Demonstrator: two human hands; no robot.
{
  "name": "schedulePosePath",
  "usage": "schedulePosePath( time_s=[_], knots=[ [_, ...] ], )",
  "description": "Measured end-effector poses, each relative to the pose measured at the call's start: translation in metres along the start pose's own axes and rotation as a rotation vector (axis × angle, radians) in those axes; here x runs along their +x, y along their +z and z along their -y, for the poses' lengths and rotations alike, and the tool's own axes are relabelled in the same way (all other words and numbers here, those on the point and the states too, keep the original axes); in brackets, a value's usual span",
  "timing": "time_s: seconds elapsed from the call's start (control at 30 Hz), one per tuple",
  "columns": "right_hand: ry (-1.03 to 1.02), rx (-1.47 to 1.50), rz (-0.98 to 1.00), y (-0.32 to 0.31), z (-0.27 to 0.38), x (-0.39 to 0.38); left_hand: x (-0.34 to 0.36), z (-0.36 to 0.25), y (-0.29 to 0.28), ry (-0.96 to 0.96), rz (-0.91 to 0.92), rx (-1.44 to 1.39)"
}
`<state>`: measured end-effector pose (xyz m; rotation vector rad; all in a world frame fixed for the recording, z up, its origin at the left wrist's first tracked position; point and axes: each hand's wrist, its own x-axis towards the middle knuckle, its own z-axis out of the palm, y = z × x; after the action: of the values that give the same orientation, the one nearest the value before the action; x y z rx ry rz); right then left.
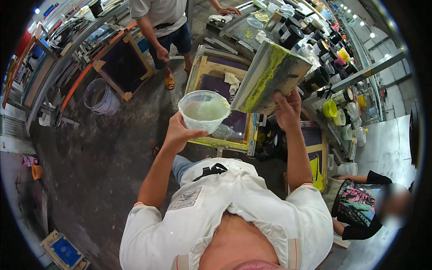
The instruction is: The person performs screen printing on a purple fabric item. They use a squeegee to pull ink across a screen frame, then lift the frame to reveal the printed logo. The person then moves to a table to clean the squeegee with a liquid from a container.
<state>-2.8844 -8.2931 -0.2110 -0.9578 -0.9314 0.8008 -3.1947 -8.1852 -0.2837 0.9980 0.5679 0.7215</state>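
My left hand (pixel 181 134) is wrapped round the side of a round translucent plastic tub (pixel 204 125), tilted so its open mouth shows. Pale greenish residue coats the inside of the tub. In my right hand (pixel 288 111) is a wide flat board (pixel 265 83), gripped at its lower right edge, thumb on the face. A thick yellow-green ink smear runs along the board beside grey stains; whether it is a squeegee I cannot tell. The two things are close together, above a framed printing screen (pixel 246 146) with purple mesh and a crumpled white cloth (pixel 231 83).
A person in shorts (pixel 177 38) stands ahead; another in a dark patterned top (pixel 360 200) is at the right. Ink pots (pixel 292 36) crowd the right-hand bench. A dirty bucket (pixel 101 96) and a leaning screen (pixel 123 67) stand left, by a rack (pixel 74 58).
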Motion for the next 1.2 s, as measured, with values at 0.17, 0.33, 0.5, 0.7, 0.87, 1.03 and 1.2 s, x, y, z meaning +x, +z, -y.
schedulePosePath(
  time_s=[0.17,0.33,0.5,0.7,0.87,1.03,1.2],
  knots=[
    [0.249,0.131,-0.074,-0.001,0.011,0.014,0.003,-0.008,0.008,0.095,0.015,0.015],
    [0.517,0.404,-0.123,-0.029,-0.028,0.027,0.009,-0.011,0.023,0.061,0.129,0.116],
    [0.687,0.359,-0.144,-0.017,-0.044,0.029,0.016,-0.014,0.026,0.039,0.165,0.09],
    [0.879,0.165,0.082,-0.002,-0.03,0.032,0.029,-0.015,0.004,-0.025,0.174,0.102],
    [0.923,0.064,0.248,-0.014,-0.019,0.029,0.041,-0.01,-0.015,-0.028,0.123,0.113],
    [0.832,-0.207,0.447,-0.028,0.008,0.04,0.061,-0.006,-0.044,0.096,0.06,0.038],
    [0.553,-0.967,0.52,-0.036,-0.029,0.025,0.045,-0.017,-0.063,0.282,-0.089,0.064]
  ],
)
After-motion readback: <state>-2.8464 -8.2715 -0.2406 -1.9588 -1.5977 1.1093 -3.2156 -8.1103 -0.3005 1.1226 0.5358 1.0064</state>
